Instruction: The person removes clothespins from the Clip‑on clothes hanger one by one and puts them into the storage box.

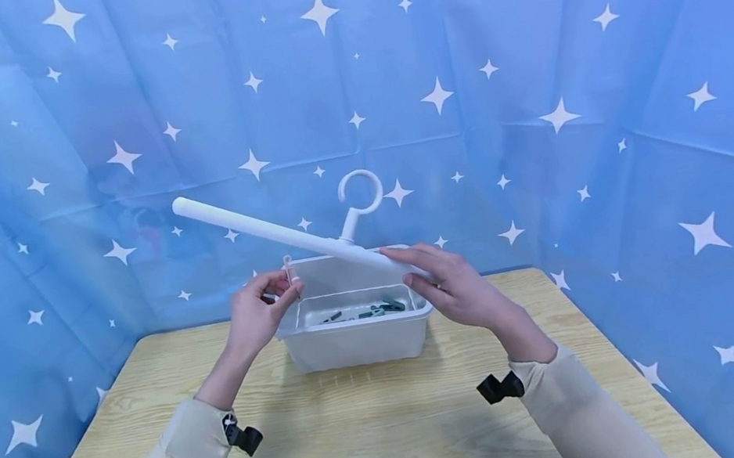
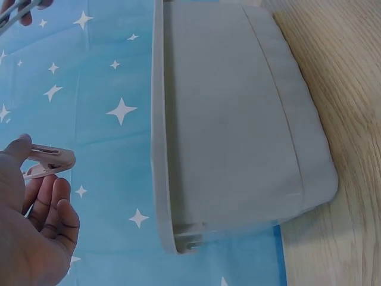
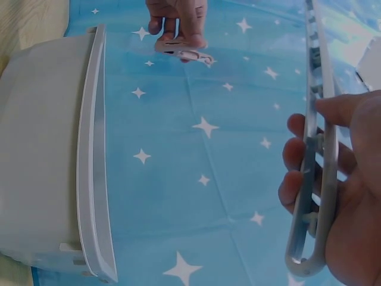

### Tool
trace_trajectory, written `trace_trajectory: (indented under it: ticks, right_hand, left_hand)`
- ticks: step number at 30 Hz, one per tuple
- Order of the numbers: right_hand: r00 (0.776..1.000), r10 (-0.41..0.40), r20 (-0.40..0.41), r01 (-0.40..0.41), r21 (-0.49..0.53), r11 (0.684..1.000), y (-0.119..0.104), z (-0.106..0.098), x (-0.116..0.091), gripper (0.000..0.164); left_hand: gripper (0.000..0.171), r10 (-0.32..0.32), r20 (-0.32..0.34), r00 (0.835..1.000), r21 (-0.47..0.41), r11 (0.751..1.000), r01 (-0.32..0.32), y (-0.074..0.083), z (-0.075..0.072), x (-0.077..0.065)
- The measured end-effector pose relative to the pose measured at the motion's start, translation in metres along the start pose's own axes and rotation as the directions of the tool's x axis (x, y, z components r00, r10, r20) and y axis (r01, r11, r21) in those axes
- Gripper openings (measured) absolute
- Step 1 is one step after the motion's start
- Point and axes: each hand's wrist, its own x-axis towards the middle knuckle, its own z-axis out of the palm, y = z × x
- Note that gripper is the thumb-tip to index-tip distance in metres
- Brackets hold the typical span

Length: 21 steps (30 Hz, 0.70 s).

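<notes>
My left hand pinches a pale pink clothes peg between thumb and fingers, level with the bin's left rim. Its body and spring gap show in the left wrist view. In my right hand is a white hanger, gripped near its right end with fingers curled round the bar. The hanger slants, its left end higher, and its round hook points up. From the right wrist view, the bar is a long slotted loop with small crosspieces. The hanger passes above a light grey bin.
Inside the bin lie several dark green pegs. The bin stands toward the far edge of a wood-grain table. Blue cloth with white stars hangs behind and along both sides. A small black camera mount is on each wrist.
</notes>
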Motion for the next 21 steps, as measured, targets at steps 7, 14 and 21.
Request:
trace_trajectory:
  ticks: [7, 14, 21]
  right_hand:
    - [1.000, 0.001, 0.001, -0.001, -0.002, 1.000, 0.000, 0.000, 0.000, 0.049]
    - [1.000, 0.003, 0.002, -0.004, 0.020, 1.000, -0.001, -0.001, 0.000, 0.049]
    - [1.000, 0.003, 0.007, -0.003, 0.017, 1.000, -0.002, 0.000, 0.001, 0.049]
  left_hand:
    - [0.039, -0.003, 0.019, 1.000, 0.024, 1.000, 0.003, -0.008, 0.003, 0.004]
    - [0.036, -0.046, 0.055, 0.997, 0.071, 0.997, 0.042, -0.010, 0.004, 0.004]
    - [0.041, -0.073, 0.093, 0.993, 0.080, 0.995, 0.066, -0.012, 0.005, 0.004]
